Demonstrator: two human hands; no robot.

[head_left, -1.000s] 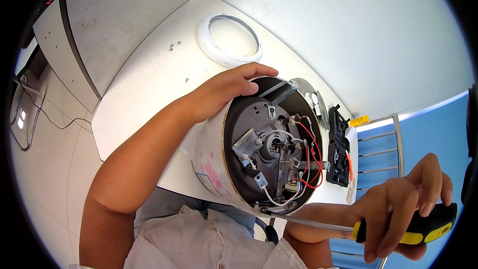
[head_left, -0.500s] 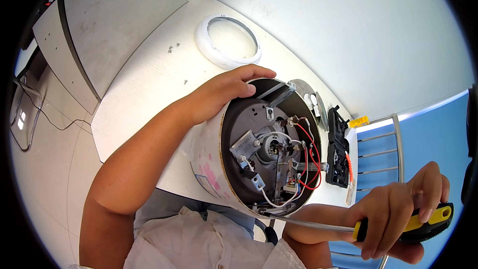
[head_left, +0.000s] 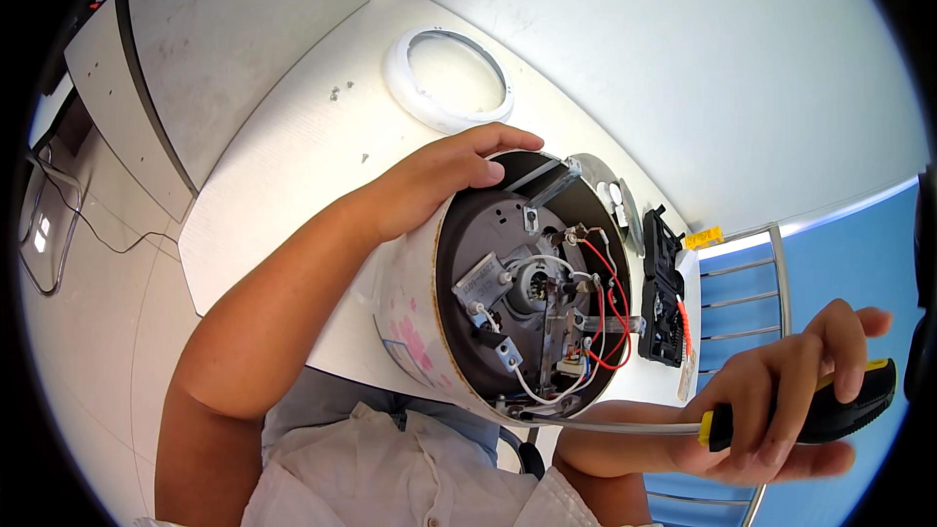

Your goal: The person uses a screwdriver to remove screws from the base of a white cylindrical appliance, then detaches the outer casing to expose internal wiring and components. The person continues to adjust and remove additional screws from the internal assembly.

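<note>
A round rice cooker body, white with pink flowers, is tipped so its open underside faces me. Inside show a dark metal base, red and white wires, a white connector block and metal brackets. My left hand grips the upper rim, thumb inside the edge and fingers over the outside. In my right hand is a black and yellow screwdriver. Its long shaft points left to the lower rim of the cooker; what the tip touches is hard to make out.
On the white table lie a white ring and several small screws. Beyond the cooker are a round metal plate and an open black tool case. A metal-railed chair stands at right, and a pale wall behind.
The screwdriver handle has turned and risen slightly in my right hand, whose fingers have shifted around it. My left hand and the rice cooker have barely moved.
</note>
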